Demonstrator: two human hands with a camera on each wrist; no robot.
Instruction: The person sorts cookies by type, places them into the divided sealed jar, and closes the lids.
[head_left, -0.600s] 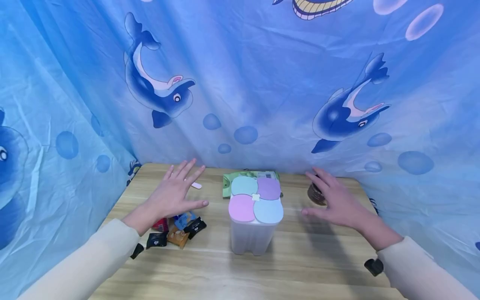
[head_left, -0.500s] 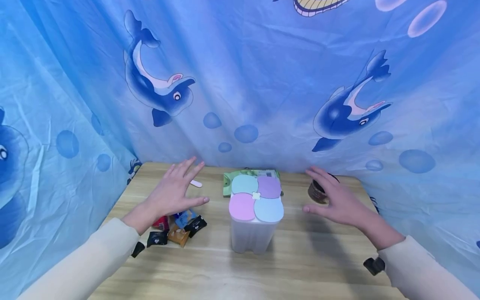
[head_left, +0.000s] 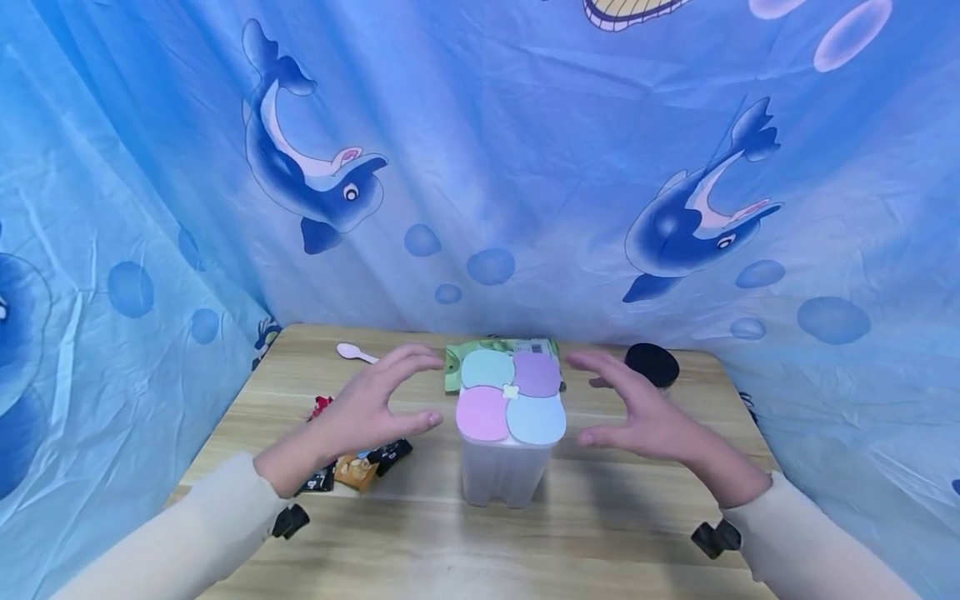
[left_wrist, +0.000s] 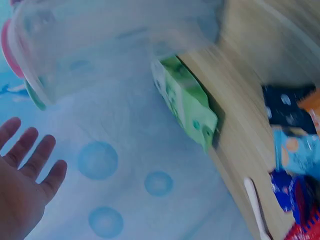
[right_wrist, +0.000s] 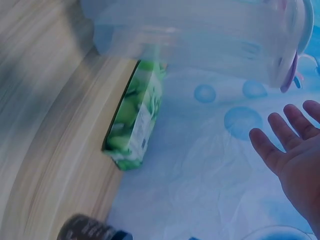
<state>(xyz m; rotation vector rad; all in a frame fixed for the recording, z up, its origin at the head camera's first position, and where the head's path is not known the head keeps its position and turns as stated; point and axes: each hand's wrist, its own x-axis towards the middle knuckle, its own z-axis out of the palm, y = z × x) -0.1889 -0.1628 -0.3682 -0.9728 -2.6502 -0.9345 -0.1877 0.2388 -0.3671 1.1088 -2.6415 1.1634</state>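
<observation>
In the head view, a tall, see-through box [head_left: 506, 471] stands upright near the middle of the wooden table [head_left: 450, 567], with a four-colour lid [head_left: 483, 414] on top. The left hand [head_left: 360, 417] and the right hand [head_left: 641, 408] are up on its two sides, fingers bent a little and spread from the thumbs; both are letting go of everything, and a thin gap shows between each hand and the lid. The box hides much of a green packet [head_left: 452, 371] behind it. The left hand covers the white spoon's [head_left: 350, 352] handle and some small wrapped snacks [head_left: 356, 473], and the right hand is just in front of a dark jar [head_left: 654, 364]. The table's back edge meets the blue curtain [head_left: 555, 167], its near edge is cut off, and a wide stretch of wood lies in front of the box. In the left wrist view, the box is cut off at the top and blurry; only four fingers and some palm show, with a gap up to the lid, and the snacks run off the right side. In the right wrist view, the box is cut off again, the jar is chopped at the bottom, and the hand's thumb is hard to see.
</observation>
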